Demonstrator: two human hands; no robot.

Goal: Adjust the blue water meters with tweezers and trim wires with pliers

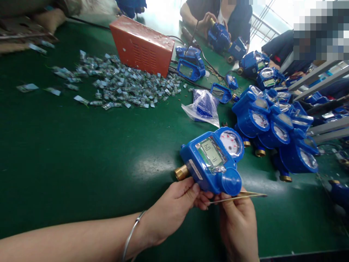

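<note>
Over the green worktop [81,156] we grip a blue meter [196,147] with grey display [209,152], white dial [230,143] and brass end [181,173], our left fingers [194,190] closed on its lower edge, our right fingers [228,204] pinching a thin yellowish strand [259,195]. Beyond are an orange box [141,45], small packets [136,87] and a co-worker [240,22].

On the green tabletop [89,156], a red box [143,51] right by a heap of little packets [136,85]; near those, a clear bag [203,109].
</note>
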